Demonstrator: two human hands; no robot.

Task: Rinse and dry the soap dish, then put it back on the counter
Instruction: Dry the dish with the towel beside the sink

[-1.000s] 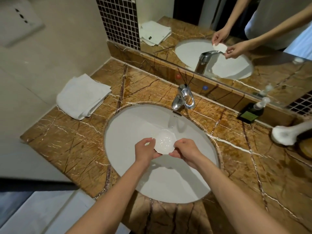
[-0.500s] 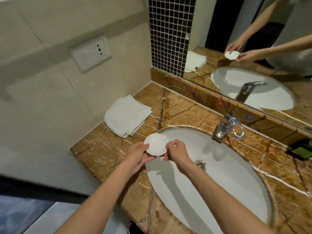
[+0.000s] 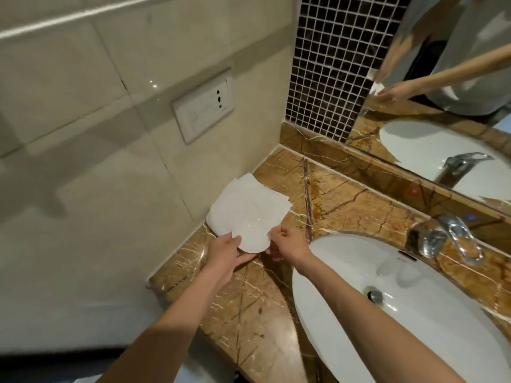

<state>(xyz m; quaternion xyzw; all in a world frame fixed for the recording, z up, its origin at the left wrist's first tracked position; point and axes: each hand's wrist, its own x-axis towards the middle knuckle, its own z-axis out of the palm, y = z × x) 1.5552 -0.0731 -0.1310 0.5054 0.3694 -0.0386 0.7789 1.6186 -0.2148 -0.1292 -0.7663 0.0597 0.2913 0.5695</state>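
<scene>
- Soap dish (image 3: 252, 236): white, glossy, rounded with a scalloped rim, held over the folded white towel (image 3: 246, 206) at the counter's (image 3: 345, 205) left end.
- Left hand (image 3: 224, 251): grip closed on the dish's left edge, fingers beneath.
- Right hand (image 3: 287, 244): pinches the right rim.
- Counter: veined brown marble beside the smooth white basin (image 3: 431, 322).
</scene>
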